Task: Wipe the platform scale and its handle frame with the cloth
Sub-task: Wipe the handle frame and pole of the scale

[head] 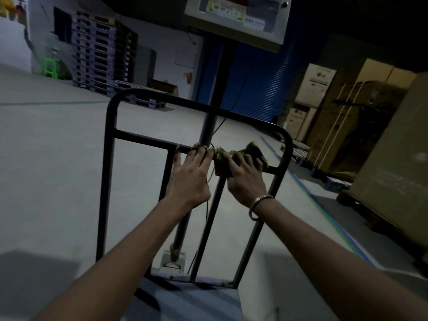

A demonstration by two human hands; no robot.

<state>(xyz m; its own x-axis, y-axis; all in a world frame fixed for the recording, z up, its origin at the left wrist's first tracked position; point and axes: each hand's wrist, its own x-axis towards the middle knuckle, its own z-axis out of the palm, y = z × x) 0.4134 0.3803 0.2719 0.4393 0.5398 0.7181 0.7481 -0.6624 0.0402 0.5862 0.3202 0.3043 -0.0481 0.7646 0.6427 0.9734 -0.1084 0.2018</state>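
The dark metal handle frame (pixel 108 144) of the platform scale rises in the middle of the view, with a crossbar at mid height. The grey platform (pixel 196 300) lies below, between my forearms. My right hand (pixel 245 179) grips a crumpled yellow-green cloth (pixel 222 158) against the crossbar, right of the scale's round post (pixel 207 128). My left hand (pixel 190 174) holds the crossbar just left of the cloth, fingertips hooked over it. The scale's display box (pixel 238 19) sits at the top of the post.
Tall cardboard boxes (pixel 347 126) on pallets line the right side. A stack of pallets (pixel 97 54) stands at the far left wall. A blue shutter (pixel 254 82) is behind the scale. Grey floor with a blue line (pixel 324 205) runs along the right.
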